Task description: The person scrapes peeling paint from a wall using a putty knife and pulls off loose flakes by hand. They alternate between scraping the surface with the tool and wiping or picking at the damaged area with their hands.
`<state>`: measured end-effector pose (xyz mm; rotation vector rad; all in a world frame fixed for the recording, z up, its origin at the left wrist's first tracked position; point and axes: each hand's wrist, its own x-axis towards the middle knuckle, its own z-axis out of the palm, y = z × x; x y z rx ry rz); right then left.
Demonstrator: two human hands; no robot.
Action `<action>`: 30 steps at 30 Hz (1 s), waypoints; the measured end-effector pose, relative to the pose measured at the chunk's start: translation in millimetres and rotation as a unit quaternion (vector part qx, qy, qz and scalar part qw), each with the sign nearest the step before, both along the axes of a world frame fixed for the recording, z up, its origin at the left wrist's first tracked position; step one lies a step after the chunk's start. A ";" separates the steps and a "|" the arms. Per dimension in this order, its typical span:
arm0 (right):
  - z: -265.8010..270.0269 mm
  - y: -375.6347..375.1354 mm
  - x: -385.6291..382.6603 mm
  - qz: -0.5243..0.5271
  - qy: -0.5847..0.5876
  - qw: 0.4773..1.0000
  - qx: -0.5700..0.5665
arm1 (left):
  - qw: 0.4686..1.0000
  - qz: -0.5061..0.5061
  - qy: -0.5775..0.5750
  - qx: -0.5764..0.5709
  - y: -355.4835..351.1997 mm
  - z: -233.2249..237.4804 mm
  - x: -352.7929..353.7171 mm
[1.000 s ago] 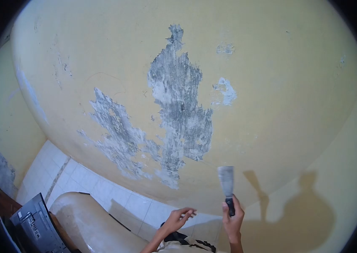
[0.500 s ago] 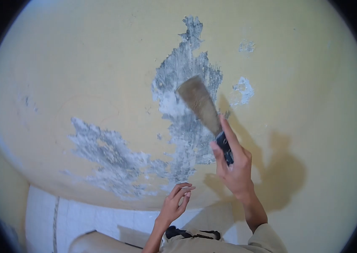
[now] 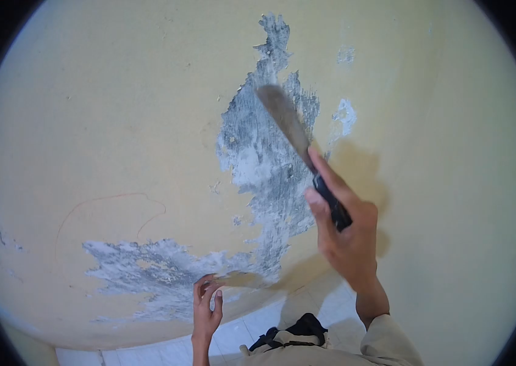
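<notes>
In my right hand (image 3: 352, 235) is a putty knife (image 3: 288, 125) with a wide, dull metal blade and a black handle. My index finger lies along the base of the blade and my thumb presses the handle. The blade points up and to the left, seen partly edge-on, over the large grey bare patch (image 3: 252, 140) on the yellow wall (image 3: 148, 122). My left hand (image 3: 208, 305) is held low, fingers loosely bent and apart with nothing in them. It overlaps the lower edge of the flaked patch (image 3: 154, 268).
Smaller flaked spots (image 3: 346, 116) lie to the right of the large patch. A thin reddish curved line (image 3: 111, 196) marks the wall at left. White floor tiles (image 3: 166, 352) meet the wall's base. A black item (image 3: 304, 329) shows at my lap.
The putty knife has turned more edge-on, its tip now higher on the patch. My left hand has shifted left and down in view. The view itself has tilted and shifted.
</notes>
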<state>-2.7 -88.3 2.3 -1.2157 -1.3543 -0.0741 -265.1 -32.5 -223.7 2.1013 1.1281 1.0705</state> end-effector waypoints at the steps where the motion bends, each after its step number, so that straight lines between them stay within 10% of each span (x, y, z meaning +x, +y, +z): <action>1: -1.7 1.2 -1.8 -0.008 0.005 1.000 0.001 | 0.998 0.020 -0.007 0.067 2.9 1.1 1.3; 9: 2.3 -3.1 -16.7 -0.013 -0.004 1.000 -0.007 | 0.916 0.258 0.022 0.307 18.1 45.7 22.0; 30: 3.1 -1.2 -34.9 -0.005 0.099 0.995 -0.010 | 0.911 0.250 0.167 0.283 37.1 28.5 5.5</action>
